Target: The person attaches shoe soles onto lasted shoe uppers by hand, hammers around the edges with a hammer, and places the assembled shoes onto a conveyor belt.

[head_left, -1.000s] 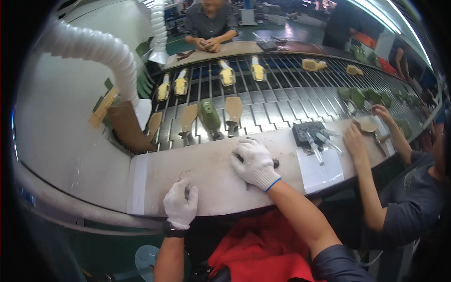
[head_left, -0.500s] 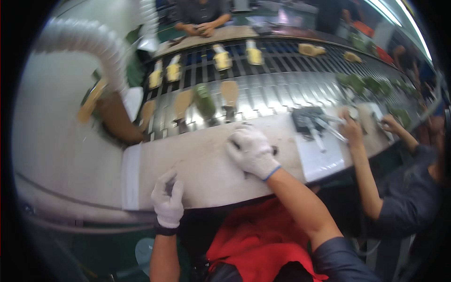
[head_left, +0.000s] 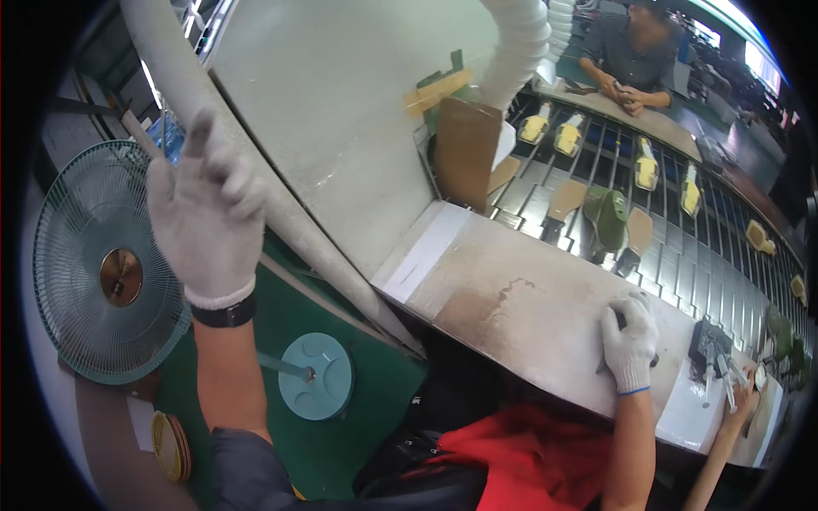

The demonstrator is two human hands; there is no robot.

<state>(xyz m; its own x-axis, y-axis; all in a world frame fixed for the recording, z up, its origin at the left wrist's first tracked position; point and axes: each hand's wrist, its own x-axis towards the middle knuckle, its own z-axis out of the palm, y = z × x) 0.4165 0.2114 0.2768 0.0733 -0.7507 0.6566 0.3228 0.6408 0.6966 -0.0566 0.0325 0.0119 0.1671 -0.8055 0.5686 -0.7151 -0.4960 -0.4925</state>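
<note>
My left hand (head_left: 209,221), in a white glove with a dark band at the wrist, is raised beside a standing fan (head_left: 119,277). Its fingers are partly stretched and apart, and I see nothing in them. My right hand (head_left: 632,336), gloved too, rests on the pale workbench (head_left: 545,294). Those fingers are curled closed; small dark bits show at both sides of the hand, too hidden to name. Beyond the bench, a green shoe-like piece (head_left: 605,220) lies on the roller conveyor between flat tan sole-shaped pieces (head_left: 568,198).
Yellow-and-white pieces (head_left: 645,166) sit along the far conveyor. A brown board (head_left: 466,153) stands at the bench's back left. A co-worker's hand (head_left: 743,396) is at right near a dark block with tools (head_left: 709,349). Another person (head_left: 630,64) sits across. The fan's round base (head_left: 315,376) is on the floor.
My view has swung to the left. My left hand has gone from the bench's front edge up and left to the fan. My right hand stays curled on the bench.
</note>
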